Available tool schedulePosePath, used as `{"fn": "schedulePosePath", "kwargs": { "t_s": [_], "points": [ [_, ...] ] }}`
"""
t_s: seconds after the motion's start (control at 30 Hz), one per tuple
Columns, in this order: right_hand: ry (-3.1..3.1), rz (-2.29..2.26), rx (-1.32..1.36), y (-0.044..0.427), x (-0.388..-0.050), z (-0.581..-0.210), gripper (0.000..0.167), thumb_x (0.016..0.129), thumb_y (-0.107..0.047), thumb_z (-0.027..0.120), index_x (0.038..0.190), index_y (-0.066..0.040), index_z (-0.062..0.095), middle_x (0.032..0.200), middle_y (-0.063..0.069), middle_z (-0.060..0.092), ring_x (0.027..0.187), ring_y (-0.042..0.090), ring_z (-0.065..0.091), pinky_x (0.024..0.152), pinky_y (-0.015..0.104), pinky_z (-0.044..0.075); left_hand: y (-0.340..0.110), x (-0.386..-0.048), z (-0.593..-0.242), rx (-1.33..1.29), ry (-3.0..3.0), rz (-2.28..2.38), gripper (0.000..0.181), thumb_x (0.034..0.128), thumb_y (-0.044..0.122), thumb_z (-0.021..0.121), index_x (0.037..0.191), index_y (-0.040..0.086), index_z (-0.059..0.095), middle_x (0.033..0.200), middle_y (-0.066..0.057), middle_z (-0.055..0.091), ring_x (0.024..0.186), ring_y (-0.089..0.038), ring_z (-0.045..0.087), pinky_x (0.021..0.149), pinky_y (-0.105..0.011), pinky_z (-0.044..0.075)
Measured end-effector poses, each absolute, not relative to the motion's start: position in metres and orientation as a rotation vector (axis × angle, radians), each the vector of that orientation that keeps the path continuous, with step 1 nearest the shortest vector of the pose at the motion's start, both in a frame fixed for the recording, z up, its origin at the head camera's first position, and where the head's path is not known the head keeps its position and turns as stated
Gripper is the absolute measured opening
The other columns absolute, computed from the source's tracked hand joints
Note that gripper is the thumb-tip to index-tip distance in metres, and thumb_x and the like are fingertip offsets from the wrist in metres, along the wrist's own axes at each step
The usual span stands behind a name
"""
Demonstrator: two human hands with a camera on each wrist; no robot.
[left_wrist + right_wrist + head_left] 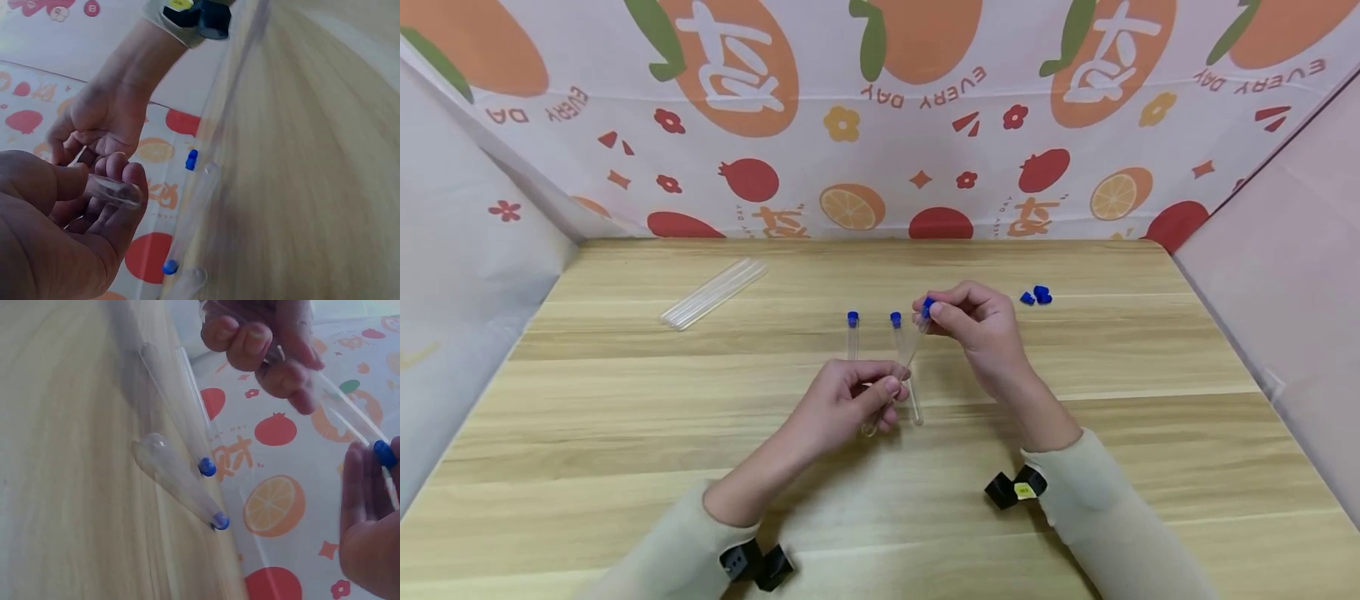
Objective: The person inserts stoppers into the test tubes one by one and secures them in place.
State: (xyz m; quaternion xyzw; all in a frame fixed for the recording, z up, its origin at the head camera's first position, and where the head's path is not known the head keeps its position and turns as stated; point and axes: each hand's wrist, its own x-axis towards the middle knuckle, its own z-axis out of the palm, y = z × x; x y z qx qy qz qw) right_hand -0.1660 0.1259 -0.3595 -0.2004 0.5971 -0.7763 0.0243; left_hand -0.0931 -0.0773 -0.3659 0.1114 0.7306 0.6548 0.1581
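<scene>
My left hand (pixel 857 396) grips the lower part of a clear test tube (pixel 915 346), which slants up to the right. Its rounded end (pixel 122 194) pokes out between the fingers in the left wrist view. At the tube's upper end, my right hand (pixel 983 333) pinches a blue cap (pixel 928 306) between thumb and fingers. That cap (pixel 384 454) appears to be at the tube's mouth; how far in it sits I cannot tell. Two tubes with blue caps lie on the table just beyond the left hand, one capped tube (pixel 853 340) left of the other capped tube (pixel 916 407).
Several uncapped clear tubes (pixel 715 293) lie side by side at the back left of the wooden table (pixel 625 433). A few loose blue caps (pixel 1041 294) sit to the right of the right hand. A fruit-printed cloth (pixel 917 142) hangs along the back edge.
</scene>
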Motion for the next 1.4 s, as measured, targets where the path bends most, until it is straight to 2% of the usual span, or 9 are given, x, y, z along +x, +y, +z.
{"fn": "schedulePosePath", "kwargs": {
  "t_s": [0.17,0.33,0.57,0.77,0.97,1.07,1.2,1.3,1.4],
  "points": [
    [1.879,-2.401,-0.42,0.1267,-0.1699,-0.3614,0.006,0.095,-0.012,0.069,0.097,-0.007,0.072,0.095,0.007,0.072,0.082,0.016,0.07,0.083,0.033,0.061,-0.081,-0.0967,-0.3704,0.334,1.994,1.874,0.037,0.1057,0.018,0.05,0.131,-0.008,0.057,0.111,-0.028,0.067,0.077,-0.023,0.069,0.065,-0.03,0.06],
    [1.734,-2.457,-0.415,0.1294,-0.1721,-0.3604,0.011,0.095,-0.01,0.068,0.104,-0.005,0.072,0.101,0.009,0.073,0.09,0.019,0.072,0.085,0.032,0.06,-0.084,-0.1008,-0.3701,0.385,1.847,1.856,0.042,0.1084,0.021,0.043,0.138,-0.008,0.051,0.117,-0.028,0.067,0.087,-0.02,0.07,0.078,-0.033,0.061],
    [1.846,-2.431,-0.465,0.1321,-0.1721,-0.359,0.015,0.096,-0.015,0.068,0.104,-0.005,0.074,0.102,0.007,0.075,0.093,0.017,0.072,0.088,0.033,0.059,-0.0836,-0.1001,-0.3662,0.392,1.922,1.853,0.035,0.1064,0.016,0.048,0.126,-0.011,0.06,0.106,-0.03,0.067,0.078,-0.016,0.066,0.068,-0.027,0.058],
    [1.89,-2.432,-0.441,0.1311,-0.1696,-0.3587,0.007,0.094,-0.01,0.069,0.093,-0.005,0.073,0.094,0.005,0.076,0.087,0.016,0.071,0.086,0.032,0.06,-0.0807,-0.0995,-0.3655,0.344,2.042,1.841,0.031,0.1048,0.009,0.05,0.122,-0.012,0.063,0.099,-0.028,0.069,0.073,-0.016,0.064,0.058,-0.019,0.052],
    [1.88,-2.453,-0.376,0.1245,-0.1681,-0.3616,0.005,0.094,-0.006,0.067,0.091,-0.004,0.071,0.091,0.005,0.075,0.082,0.015,0.071,0.083,0.034,0.061,-0.081,-0.1002,-0.3672,0.297,2.101,1.822,0.029,0.1033,0.007,0.052,0.121,-0.013,0.064,0.097,-0.028,0.07,0.073,-0.018,0.065,0.062,-0.023,0.055],
    [1.864,-2.439,-0.363,0.1231,-0.1688,-0.3616,0.008,0.096,-0.01,0.067,0.101,-0.005,0.071,0.099,0.007,0.075,0.088,0.016,0.071,0.083,0.034,0.061,-0.0824,-0.1019,-0.3676,0.292,2.073,1.858,0.03,0.1038,0.009,0.052,0.122,-0.012,0.064,0.099,-0.027,0.07,0.072,-0.017,0.064,0.062,-0.023,0.055],
    [1.885,-2.338,-0.399,0.124,-0.1699,-0.3609,0.029,0.096,-0.012,0.068,0.125,-0.006,0.065,0.11,0.013,0.071,0.094,0.019,0.071,0.083,0.036,0.061,-0.0833,-0.1033,-0.3689,0.306,2.019,1.915,0.033,0.1042,0.011,0.052,0.132,-0.007,0.058,0.109,-0.028,0.068,0.075,-0.019,0.066,0.061,-0.023,0.055],
    [1.927,-2.193,-0.446,0.1258,-0.1708,-0.3607,0.043,0.096,-0.013,0.068,0.138,-0.012,0.057,0.113,0.017,0.068,0.093,0.022,0.071,0.084,0.038,0.061,-0.0837,-0.1029,-0.3697,0.31,1.973,1.951,0.04,0.104,0.008,0.051,0.143,0.002,0.048,0.119,-0.03,0.065,0.08,-0.027,0.069,0.066,-0.029,0.059],
    [1.938,-2.05,-0.461,0.1275,-0.1721,-0.3609,0.049,0.096,-0.014,0.068,0.142,-0.015,0.052,0.109,0.019,0.069,0.091,0.024,0.071,0.085,0.041,0.061,-0.0835,-0.1018,-0.3694,0.298,1.938,1.977,0.047,0.1034,0.004,0.05,0.149,0.011,0.042,0.126,-0.031,0.06,0.084,-0.031,0.07,0.073,-0.037,0.062]
  ]
}}
